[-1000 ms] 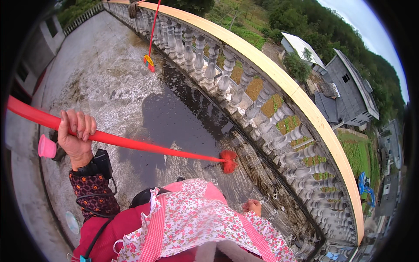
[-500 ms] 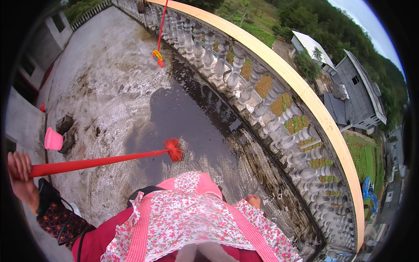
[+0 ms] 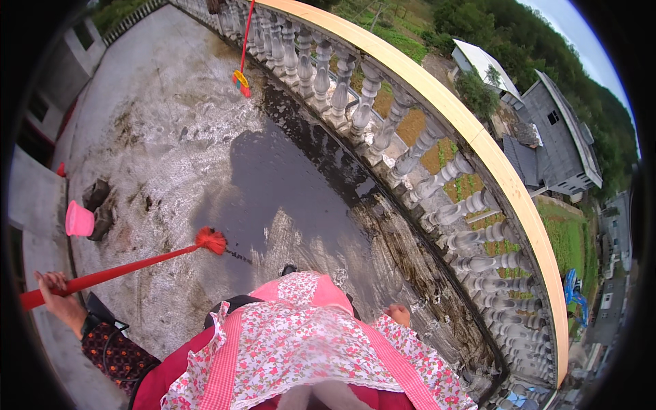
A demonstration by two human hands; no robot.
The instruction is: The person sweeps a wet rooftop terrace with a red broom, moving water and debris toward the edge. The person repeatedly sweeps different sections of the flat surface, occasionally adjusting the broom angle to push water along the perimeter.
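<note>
At the far left, my left hand (image 3: pixel 60 299) is closed round the long red handle of a broom (image 3: pixel 123 273). The broom slants rightward and away from me. Its tuft of red bristles (image 3: pixel 210 240) is over the left border of a dark wet patch (image 3: pixel 287 174) on the concrete floor; whether the bristles touch the floor I cannot tell. A short dark streak lies just right of them. My right hand (image 3: pixel 398 315) hangs beside my flowered apron (image 3: pixel 294 342), fingers curled in, with nothing visible in it. The sleeve hides part of that hand.
A stone balustrade (image 3: pixel 410 157) with a pale plank-like top rail (image 3: pixel 478 140) curves along the right. Another red-handled broom (image 3: pixel 242 78) leans against it. A pink bucket (image 3: pixel 79 220) stands at left beside dark lumps (image 3: pixel 101 220). Mud streaks the floor along the balustrade.
The broom's bristles have swung left across the floor, from the wet patch to its left border. My left hand has shifted slightly right and down. My right hand stays beside the apron.
</note>
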